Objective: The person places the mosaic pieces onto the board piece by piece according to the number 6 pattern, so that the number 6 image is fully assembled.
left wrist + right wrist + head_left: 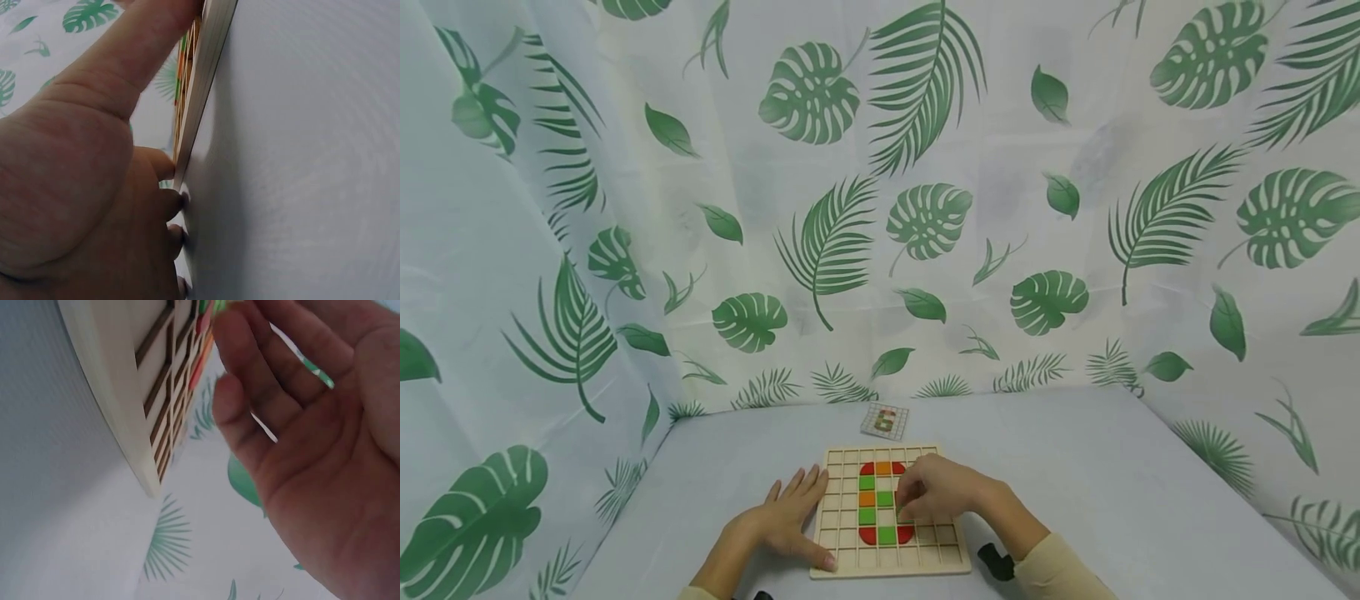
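A light wooden grid board [938, 557] lies on the table with red, orange and green tiles set in its middle columns. My left hand [784, 518] is spread at the board's left side, its thumb resting on the near left corner and its other fingertips along the left edge. Over the right part of the pattern, my right hand [943, 490] has thumb and fingers bent together. It pinches a green tile [219, 306] right at the board's surface, mostly hidden by the fingers. An orange tile [883, 468] sits between red rounded corner tiles in the pattern's far row.
Behind the board lies a small square card [884, 421] printed with a coloured pattern on a grid. A black object [996, 562] is beside the right wrist. Leaf-printed white cloth [842, 358] rises behind the pale table [1045, 450] and along its sides.
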Tool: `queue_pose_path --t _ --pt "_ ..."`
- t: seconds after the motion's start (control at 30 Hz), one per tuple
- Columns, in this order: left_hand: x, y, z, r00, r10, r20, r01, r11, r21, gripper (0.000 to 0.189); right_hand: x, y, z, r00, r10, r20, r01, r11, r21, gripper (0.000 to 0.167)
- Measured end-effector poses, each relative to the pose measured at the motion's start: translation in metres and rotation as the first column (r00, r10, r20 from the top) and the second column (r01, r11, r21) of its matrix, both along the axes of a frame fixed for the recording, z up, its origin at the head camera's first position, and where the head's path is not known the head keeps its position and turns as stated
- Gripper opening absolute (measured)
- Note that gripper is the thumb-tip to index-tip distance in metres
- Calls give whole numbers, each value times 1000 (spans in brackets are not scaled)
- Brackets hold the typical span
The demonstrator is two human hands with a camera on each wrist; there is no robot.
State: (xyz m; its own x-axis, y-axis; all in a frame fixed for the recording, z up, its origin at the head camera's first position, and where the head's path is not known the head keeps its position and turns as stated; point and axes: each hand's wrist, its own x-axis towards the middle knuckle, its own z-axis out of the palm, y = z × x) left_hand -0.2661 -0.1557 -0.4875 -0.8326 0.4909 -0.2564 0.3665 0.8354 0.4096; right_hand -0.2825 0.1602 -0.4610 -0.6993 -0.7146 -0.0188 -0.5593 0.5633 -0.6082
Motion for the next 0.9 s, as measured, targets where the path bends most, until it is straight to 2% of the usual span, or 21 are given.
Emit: queue_pose_path --t 0.1,0.17,0.2,0.3,0.33,0.4,0.5,0.57,0.83,0.9 --pt "-2 2 -1 999 26 -45 -23 997 69 131 -1 6 3 988 -82 -130 81 997 -14 17" --pt "-5 6 -2 990 65 -125 -49 990 129 129 -2 10 4 951 -164 -264 168 986 -7 30" --pt "-7 8 -2 981 89 -172 -62 986 158 127 -2 13 4 922 -212 -325 224 975 -3 39" --pt "-14 16 -1 934 161 -319 -85 967 239 121 -2 22 3 820 -331 -467 373 928 -3 64" --pt "-16 19 -1 915 176 -362 -88 965 246 118 -3 25 2 793 -357 -493 413 911 6 72" --pt "-19 24 1 883 199 -426 -95 963 253 115 -3 30 1 760 -392 -519 473 881 28 83" --pt "-23 31 4 849 217 -482 -121 967 223 112 -4 35 -2 742 -418 -524 528 847 71 90" --pt "-26 34 5 839 229 -494 -146 969 201 113 -4 36 -4 739 -437 -513 544 836 71 91" --pt "-34 38 -9 841 240 -485 -188 970 154 113 -7 37 -9 736 -447 -509 567 817 101 92" --pt "-35 38 -11 835 239 -495 -186 970 155 113 -8 37 -9 735 -443 -514 569 815 111 93"
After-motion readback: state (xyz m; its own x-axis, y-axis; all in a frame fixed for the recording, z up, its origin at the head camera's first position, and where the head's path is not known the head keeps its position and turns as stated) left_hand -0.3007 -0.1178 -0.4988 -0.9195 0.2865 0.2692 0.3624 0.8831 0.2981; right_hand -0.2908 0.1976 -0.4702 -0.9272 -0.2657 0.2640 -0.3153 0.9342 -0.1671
